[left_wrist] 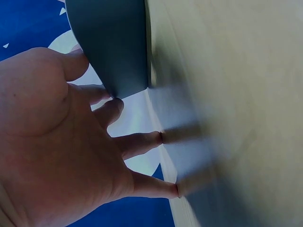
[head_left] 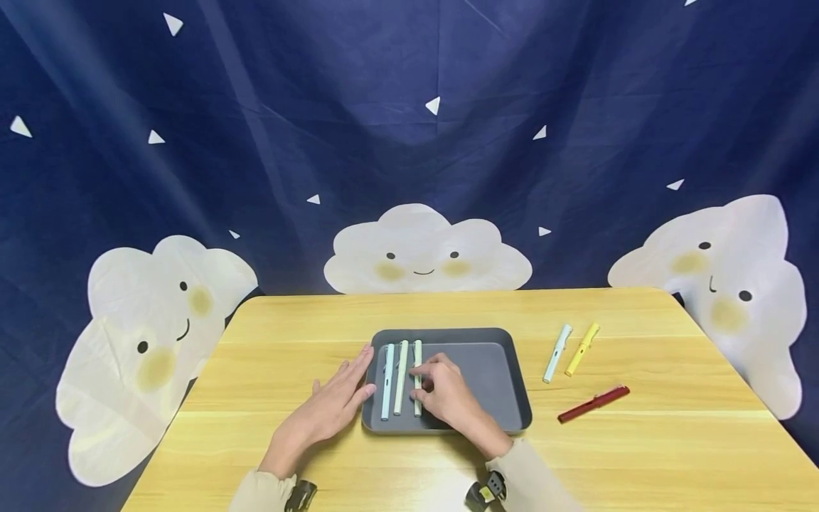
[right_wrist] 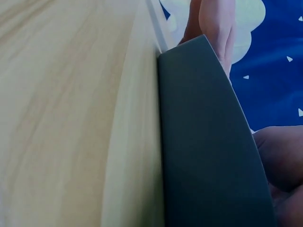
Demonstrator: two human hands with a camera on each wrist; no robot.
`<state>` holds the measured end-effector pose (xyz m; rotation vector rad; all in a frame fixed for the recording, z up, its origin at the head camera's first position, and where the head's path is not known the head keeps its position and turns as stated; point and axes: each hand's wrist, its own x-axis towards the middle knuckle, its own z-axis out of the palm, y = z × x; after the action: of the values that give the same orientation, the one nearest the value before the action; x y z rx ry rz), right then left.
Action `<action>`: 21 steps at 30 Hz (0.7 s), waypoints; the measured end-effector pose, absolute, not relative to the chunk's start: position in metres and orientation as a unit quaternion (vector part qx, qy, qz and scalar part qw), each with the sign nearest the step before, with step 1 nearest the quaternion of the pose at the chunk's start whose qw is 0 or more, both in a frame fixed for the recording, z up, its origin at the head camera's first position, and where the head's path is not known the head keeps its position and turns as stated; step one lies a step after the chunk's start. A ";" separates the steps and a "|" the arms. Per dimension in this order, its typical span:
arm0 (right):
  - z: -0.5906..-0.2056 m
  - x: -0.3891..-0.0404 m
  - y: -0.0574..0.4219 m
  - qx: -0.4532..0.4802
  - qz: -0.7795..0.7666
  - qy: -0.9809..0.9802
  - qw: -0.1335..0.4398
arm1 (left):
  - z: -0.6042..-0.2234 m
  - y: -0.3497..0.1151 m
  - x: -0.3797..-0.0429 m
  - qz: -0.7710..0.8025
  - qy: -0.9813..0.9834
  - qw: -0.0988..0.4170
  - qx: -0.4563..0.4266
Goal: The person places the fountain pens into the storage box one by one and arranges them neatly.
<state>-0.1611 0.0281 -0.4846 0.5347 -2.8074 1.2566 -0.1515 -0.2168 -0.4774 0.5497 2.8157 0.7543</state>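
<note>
A dark grey tray [head_left: 486, 384] lies on the wooden table. In its left part, a light blue pen [head_left: 387, 384] and a pale green pen [head_left: 401, 380] lie side by side, caps toward the back. To their right is another pale green pen [head_left: 418, 352], pinched between the thumb and fingers of my right hand [head_left: 448, 395]. My left hand [head_left: 329, 405] steadies the tray's left side with fingers extended; in the left wrist view its thumb and nearer fingers touch the tray's wall [left_wrist: 116, 47]. The tray's wall [right_wrist: 203, 142] hides most of my right hand in the right wrist view.
Right of the tray, a light blue pen [head_left: 558, 353] and a yellow pen [head_left: 582, 349] lie slanted on the table [head_left: 678, 441]. Nearer the front is a dark red pen [head_left: 593, 404]. A navy curtain [head_left: 384, 156] with cloud prints hangs behind the table.
</note>
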 end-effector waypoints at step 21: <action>-0.475 -0.155 0.043 0.184 0.424 -0.886 0.044 | -0.477 -0.218 -0.151 0.255 0.945 0.088 0.185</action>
<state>-0.1548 0.0434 -0.4752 0.5623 -2.7077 1.2952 -0.1513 -0.2179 -0.4774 0.5500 2.8137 0.7595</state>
